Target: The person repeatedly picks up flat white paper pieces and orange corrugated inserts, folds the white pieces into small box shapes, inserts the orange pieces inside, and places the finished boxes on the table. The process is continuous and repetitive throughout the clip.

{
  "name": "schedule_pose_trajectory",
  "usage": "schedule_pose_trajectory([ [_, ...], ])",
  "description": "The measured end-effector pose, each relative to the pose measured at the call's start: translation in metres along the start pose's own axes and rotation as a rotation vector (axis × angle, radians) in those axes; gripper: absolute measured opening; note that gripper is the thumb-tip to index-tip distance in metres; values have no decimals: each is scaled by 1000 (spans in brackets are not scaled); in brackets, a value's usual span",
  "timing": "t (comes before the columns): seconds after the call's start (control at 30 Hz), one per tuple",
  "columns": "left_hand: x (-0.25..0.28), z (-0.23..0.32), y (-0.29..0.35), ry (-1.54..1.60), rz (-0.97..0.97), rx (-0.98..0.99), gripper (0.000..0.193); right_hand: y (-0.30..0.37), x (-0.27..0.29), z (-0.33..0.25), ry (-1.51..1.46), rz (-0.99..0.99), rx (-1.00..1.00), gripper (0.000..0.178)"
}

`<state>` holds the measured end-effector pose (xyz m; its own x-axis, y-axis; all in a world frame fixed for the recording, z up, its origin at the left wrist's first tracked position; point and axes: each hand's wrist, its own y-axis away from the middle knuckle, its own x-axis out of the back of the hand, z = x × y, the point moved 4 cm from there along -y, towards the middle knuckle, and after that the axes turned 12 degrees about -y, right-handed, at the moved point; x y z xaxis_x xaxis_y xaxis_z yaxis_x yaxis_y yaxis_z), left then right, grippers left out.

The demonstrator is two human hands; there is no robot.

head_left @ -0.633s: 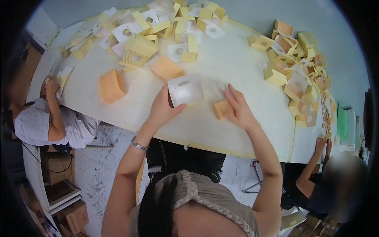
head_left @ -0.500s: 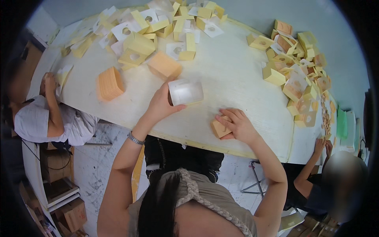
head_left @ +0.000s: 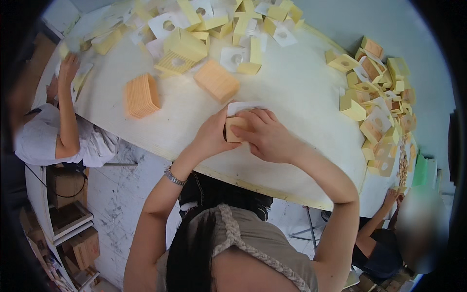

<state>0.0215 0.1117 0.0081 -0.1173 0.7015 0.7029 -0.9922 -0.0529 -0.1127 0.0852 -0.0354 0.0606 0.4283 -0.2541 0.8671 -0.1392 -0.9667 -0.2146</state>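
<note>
My left hand point(head_left: 212, 133) is wrapped round the left side of a small open box with whitish, see-through-looking walls point(head_left: 243, 105). In my right hand point(head_left: 270, 137) is a small tan cardboard insert point(head_left: 235, 127), held by the fingers at the mouth of that box. The insert seems partly inside it; how deep it sits is hidden by my fingers. Both hands meet above the table's front part. Just beyond them lies a stack of nested tan inserts point(head_left: 217, 81), and a second tan stack point(head_left: 139, 97) stands to its left.
A heap of pale yellow boxes with round holes point(head_left: 182, 48) covers the back of the white table point(head_left: 292, 92). Another heap of boxes point(head_left: 377, 117) lies at the right. A person in white point(head_left: 68, 131) works at the left, another in dark clothes point(head_left: 379, 248) at the right.
My right hand has carried the tan insert left and up to the box in my left hand, and the two now touch. The box has tilted. The left co-worker's arm has risen.
</note>
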Motion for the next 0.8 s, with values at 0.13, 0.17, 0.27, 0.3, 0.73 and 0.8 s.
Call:
schedule_pose_trajectory([
  [0.13,-3,-7,-3,-52,-10,-63,104,13,14,1,57,-70,-25,38],
  [0.17,-1,-6,-3,-58,-19,-49,105,17,12,0,107,-45,-40,38],
  [0.27,-3,-7,-3,-62,-13,-53,108,15,10,-9,158,-30,-37,36],
  [0.3,-5,-8,-2,-63,-12,-63,109,12,9,-13,155,-30,-32,35],
  [0.73,-9,-10,-3,-128,2,-99,107,27,4,2,183,46,-40,33],
  [0.8,-8,-8,-4,-120,-22,-63,105,24,11,-3,346,18,14,31],
])
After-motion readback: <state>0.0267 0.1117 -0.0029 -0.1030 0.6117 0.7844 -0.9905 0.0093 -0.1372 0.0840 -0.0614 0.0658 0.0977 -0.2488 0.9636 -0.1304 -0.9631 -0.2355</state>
